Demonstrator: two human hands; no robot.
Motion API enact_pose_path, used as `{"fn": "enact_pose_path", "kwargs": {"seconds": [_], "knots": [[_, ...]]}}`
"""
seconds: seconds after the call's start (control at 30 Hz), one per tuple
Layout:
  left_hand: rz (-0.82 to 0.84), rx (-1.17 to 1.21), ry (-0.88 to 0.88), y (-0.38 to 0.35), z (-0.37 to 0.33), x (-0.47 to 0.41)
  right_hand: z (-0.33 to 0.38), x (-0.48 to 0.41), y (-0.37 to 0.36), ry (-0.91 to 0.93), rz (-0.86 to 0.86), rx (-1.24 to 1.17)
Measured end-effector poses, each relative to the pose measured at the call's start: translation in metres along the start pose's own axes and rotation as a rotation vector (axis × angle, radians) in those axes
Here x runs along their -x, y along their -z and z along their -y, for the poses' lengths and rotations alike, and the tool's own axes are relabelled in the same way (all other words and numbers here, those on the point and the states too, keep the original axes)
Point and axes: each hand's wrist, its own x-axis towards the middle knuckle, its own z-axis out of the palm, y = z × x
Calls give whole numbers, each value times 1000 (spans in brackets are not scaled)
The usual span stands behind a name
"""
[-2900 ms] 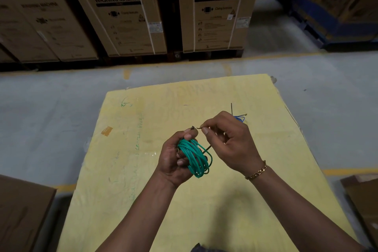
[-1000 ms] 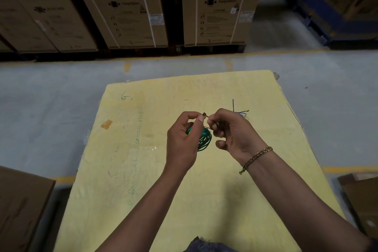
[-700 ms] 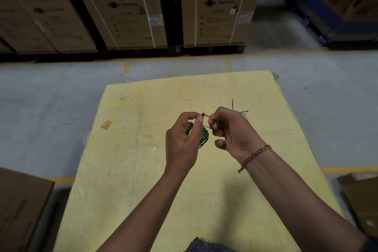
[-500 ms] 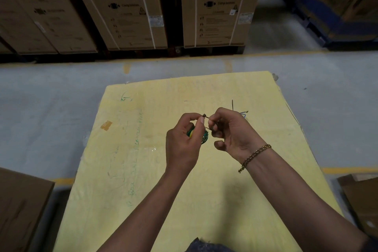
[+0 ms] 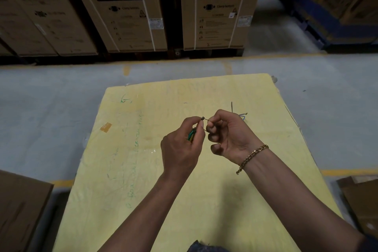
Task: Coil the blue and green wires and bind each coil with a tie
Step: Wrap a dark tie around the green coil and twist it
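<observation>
My left hand [image 5: 181, 145] holds the green wire coil [image 5: 191, 134] above the yellow table [image 5: 126, 170]; only a small strip of the coil shows past the fingers. Thumb and forefinger of that hand pinch the head of a thin black tie [image 5: 203, 118]. My right hand [image 5: 229, 133] pinches the tie's other end, fingers curled. Both hands nearly touch over the middle of the table. Behind the right hand a bit of the blue wire [image 5: 242, 116] lies on the table, mostly hidden, with a black tie [image 5: 232, 106] standing up beside it.
Large washing machine cartons [image 5: 126, 8] stand in a row across the grey floor [image 5: 41, 108] beyond the table. Brown cartons sit at the lower left [image 5: 18, 210] and lower right [image 5: 362, 200]. A small orange tape patch [image 5: 106, 127] is stuck on the table's left side.
The left hand has turned over the green coil and covered most of it. Both hands now pinch the tie close together; over the last second they have barely moved.
</observation>
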Motion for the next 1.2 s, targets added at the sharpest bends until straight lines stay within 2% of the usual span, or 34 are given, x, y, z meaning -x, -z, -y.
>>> {"fn": "enact_pose_path", "kwargs": {"seconds": [0.2, 0.3, 0.77, 0.83, 1.07, 1.2], "knots": [[-18, -131, -118, 2, 5, 0, 1, -1, 0, 8, 35, 7], [-30, -122, -116, 5, 6, -1, 1, -1, 1, 54, 57, 100], [4, -92, -158, 8, 12, -3, 8, -5, 4, 26, 64, 198], [19, -75, -113, 10, 12, -4, 7, -6, 3, 30, 53, 203], [156, 297, 239, 9, 8, -5, 5, -8, 3, 56, 3, 205], [173, 420, 387, 8, 2, -9, 4, -8, 3, 37, 8, 209]]}}
